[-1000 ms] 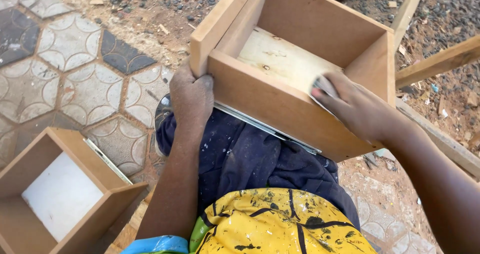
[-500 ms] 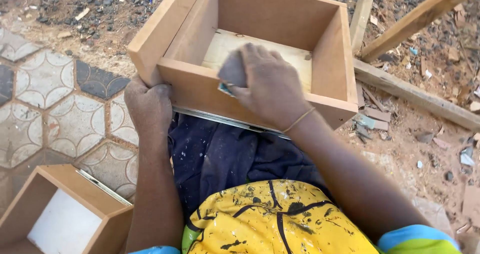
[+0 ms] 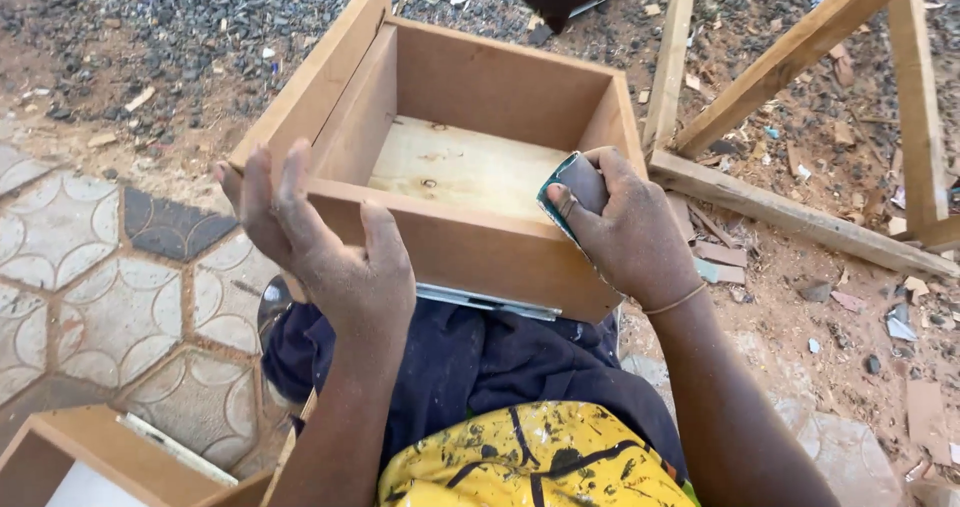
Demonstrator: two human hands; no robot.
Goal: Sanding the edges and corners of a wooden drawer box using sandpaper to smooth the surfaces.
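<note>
two hands work on one wooden drawer (image 3: 470, 167) resting on my lap. my left hand (image 3: 320, 247) is spread flat against the drawer's near left corner, fingers open, gripping nothing. my right hand (image 3: 625, 232) pinches a sanding pad (image 3: 572, 192) against the near right top edge. a second drawer (image 3: 90, 462) sits on the tiled floor (image 3: 110, 307).

Sunlit outdoor ground: hexagon-patterned paving (image 3: 110, 312) on one side, gravelly dirt (image 3: 170, 27), perhaps scrap-strewn, wooden beams (image 3: 790, 52).

Head view, steeply down, close
</note>
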